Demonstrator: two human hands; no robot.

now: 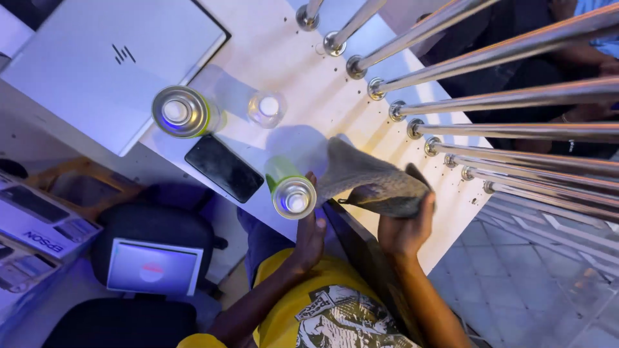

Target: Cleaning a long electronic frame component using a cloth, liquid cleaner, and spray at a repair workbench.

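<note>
Grey cloth [371,177] bunched on white counter [284,45], clutched at its near end by right hand [406,229]. Left of cloth, green spray can [291,190] wrapped by left hand [309,235]. Farther left: black phone [224,167], second spray can [184,111], clear cap [267,108], white laptop [109,64]. Beyond cloth, chrome bars [490,100].

Light: I read the counter [277,45] as bright, white, lit from above.
Tint: blue-violet cast over the left side and the chair [151,225].
Glare: hard streaks on the chrome bars [503,100]; hot spot on the spray can top [177,111].
Shadows: soft, bluish beside cans and cloth [374,177].
Focus: mostly sharp; floor tiles [529,283] soft.
Distortion: wide-angle, bars fan out at the edges.
</note>
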